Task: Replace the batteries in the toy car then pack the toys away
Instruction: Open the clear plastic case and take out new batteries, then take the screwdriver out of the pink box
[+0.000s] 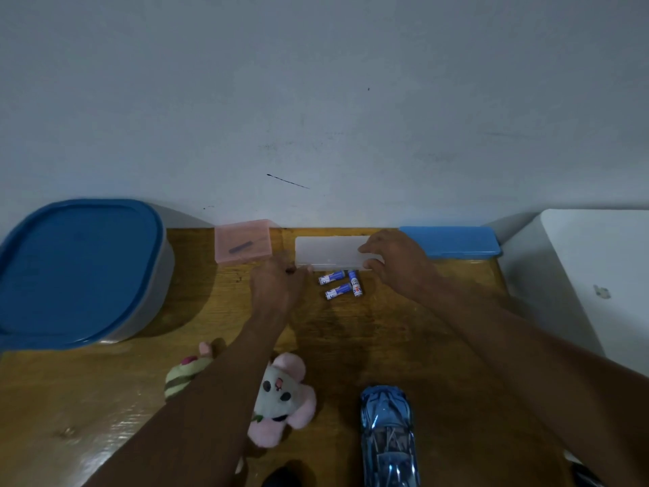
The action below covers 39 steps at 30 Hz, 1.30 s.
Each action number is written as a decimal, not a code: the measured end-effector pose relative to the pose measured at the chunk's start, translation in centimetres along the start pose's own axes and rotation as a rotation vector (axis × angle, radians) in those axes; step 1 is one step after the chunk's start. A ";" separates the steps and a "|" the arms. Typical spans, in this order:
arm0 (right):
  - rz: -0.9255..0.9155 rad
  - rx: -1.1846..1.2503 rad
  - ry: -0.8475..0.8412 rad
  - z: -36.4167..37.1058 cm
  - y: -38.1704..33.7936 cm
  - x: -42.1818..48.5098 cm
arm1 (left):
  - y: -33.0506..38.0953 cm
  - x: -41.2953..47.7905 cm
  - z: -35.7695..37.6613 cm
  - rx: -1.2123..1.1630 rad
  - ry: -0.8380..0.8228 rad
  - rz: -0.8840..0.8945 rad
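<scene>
Two hands reach to the far edge of the wooden counter (404, 346), whose glossy brown top shows grain and glare. The right hand (397, 261) grips the right end of a flat, frosted white plastic case (328, 253), thumb on its near edge and fingers over the top. The left hand (277, 286) touches the same case at its near left corner; how far that grip closes I cannot tell, since the fingers are blurred.

Three batteries (342, 283) (small cylinders, blue and white wrapped) lie loose on the counter just near of the case, between the two hands, two roughly parallel and one angled beside them.

One toy car (388, 434) sits at the near edge right of centre, shiny metallic blue with a dark glazed cabin. Two soft toys lie to its left: a plush white-and-pink animal face (281, 395), and a striped green-and-cream plush (182, 374) partly hidden by the left forearm.

There are four containers besides the white case: one large rounded grey tub with a blue lid (77, 268) at far left, one translucent pink box (244, 240) holding a dark slim object, one flat blue box (453, 240) at far right, and a white bin (590, 275) beyond the counter's right edge.
</scene>
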State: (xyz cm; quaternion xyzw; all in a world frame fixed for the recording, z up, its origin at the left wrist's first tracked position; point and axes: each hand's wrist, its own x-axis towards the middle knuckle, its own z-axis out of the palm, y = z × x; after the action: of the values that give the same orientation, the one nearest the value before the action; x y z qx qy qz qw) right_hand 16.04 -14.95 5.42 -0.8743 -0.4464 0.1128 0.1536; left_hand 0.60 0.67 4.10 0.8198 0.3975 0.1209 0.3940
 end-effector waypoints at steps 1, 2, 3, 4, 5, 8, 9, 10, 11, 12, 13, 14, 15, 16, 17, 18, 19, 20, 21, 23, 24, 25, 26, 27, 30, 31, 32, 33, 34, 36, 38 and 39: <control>0.000 -0.003 0.000 -0.1 0.1 0.1 | 0.2 0.0 -0.1 -0.009 0.007 0.000; 0.001 -0.007 0.001 -0.2 0.2 0.2 | 0.3 0.1 0.0 -0.021 0.017 0.002; 0.005 -0.010 0.000 -0.2 0.3 0.4 | 0.4 0.3 0.0 -0.029 0.025 0.001; 0.008 -0.014 -0.005 -0.3 0.4 0.6 | 0.5 0.5 0.1 -0.032 0.028 -0.002; 0.010 -0.017 -0.012 -0.4 0.5 0.8 | 0.7 0.7 0.2 -0.028 0.028 -0.009; 0.004 -0.029 -0.031 -0.5 0.7 1.3 | 1.1 1.4 0.4 -0.053 0.030 -0.041; 0.001 -0.033 -0.031 -0.5 0.7 1.5 | 1.3 1.5 0.4 -0.057 0.034 -0.044; 0.001 -0.035 -0.029 -0.5 0.7 1.6 | 1.4 1.7 0.5 -0.052 0.038 -0.039; 0.003 -0.034 -0.025 -0.5 0.7 1.7 | 1.6 1.7 0.4 -0.046 0.039 -0.033; 0.005 -0.033 -0.020 -0.5 0.7 1.8 | 1.6 1.8 0.5 -0.044 0.043 -0.029; 0.005 -0.030 -0.015 -0.4 0.8 1.8 | 1.7 1.9 0.5 -0.046 0.045 -0.033; 0.004 -0.028 -0.012 -0.4 0.8 1.9 | 1.6 2.0 0.6 -0.048 0.047 -0.037; 0.002 -0.026 -0.011 -0.3 0.8 2.0 | 1.5 2.1 0.7 -0.047 0.046 -0.044; 0.002 -0.025 -0.012 -0.3 0.8 2.0 | 1.5 2.3 0.8 -0.044 0.045 -0.047; 0.002 -0.026 -0.010 -0.2 0.9 2.1 | 1.5 2.4 0.9 -0.037 0.045 -0.053; 0.003 -0.029 -0.008 -0.1 0.9 2.1 | 1.6 2.5 0.9 -0.030 0.048 -0.058; 0.005 -0.032 -0.007 -0.1 0.9 2.2 | 1.7 2.6 1.0 -0.026 0.045 -0.066; 0.005 -0.035 -0.006 -0.1 0.9 2.1 | 1.8 2.6 1.0 -0.024 0.043 -0.073; 0.002 -0.040 -0.005 -0.1 0.9 2.1 | 1.8 2.7 1.0 -0.021 0.038 -0.080; -0.008 -0.050 -0.014 -0.1 0.8 2.0 | 1.9 2.8 0.9 -0.001 0.024 -0.089; -0.010 -0.052 -0.021 -0.2 0.7 1.9 | 2.0 2.8 0.9 0.017 0.014 -0.088; -0.010 -0.054 -0.029 -0.2 0.7 1.8 | 2.1 2.8 0.8 0.036 0.003 -0.085; -0.010 -0.060 -0.039 -0.3 0.7 1.8 | 2.2 2.7 0.6 0.052 -0.007 -0.081; -0.009 -0.068 -0.051 -0.4 0.6 1.7 | 2.2 2.5 0.5 0.061 -0.014 -0.078; 0.006 -0.077 -0.100 -0.9 0.3 1.4 | 2.0 1.2 -0.5 0.028 -0.011 -0.065; 0.011 -0.070 -0.098 -1.0 0.1 1.1 | 1.8 0.6 -1.0 0.020 -0.002 -0.058; 0.011 -0.055 -0.082 -1.1 -0.2 0.9 | 1.5 0.0 -1.6 0.017 0.018 -0.045; 0.007 -0.032 -0.054 -1.0 -0.6 0.6 | 1.1 -0.7 -2.3 0.024 0.045 -0.035; -0.001 -0.001 -0.023 -1.0 -1.3 0.4 | 0.6 -1.3 -3.0 0.038 0.076 -0.021; -0.016 0.066 0.016 -0.8 -2.9 0.2 | -0.4 -2.5 -4.6 0.095 0.125 -0.016; -0.033 0.120 0.032 -0.3 -4.9 0.2 | -1.6 -3.1 -6.1 0.122 0.165 -0.046; -0.043 0.146 0.038 -0.1 -6.0 0.3 | -2.2 -3.3 -6.7 0.108 0.179 -0.071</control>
State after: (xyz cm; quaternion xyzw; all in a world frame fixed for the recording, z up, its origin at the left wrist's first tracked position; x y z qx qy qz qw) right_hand 11.75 -11.41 7.66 -0.8530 -0.4524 0.1250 0.2281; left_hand -6.26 2.71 7.27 0.8113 0.4658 0.1578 0.3161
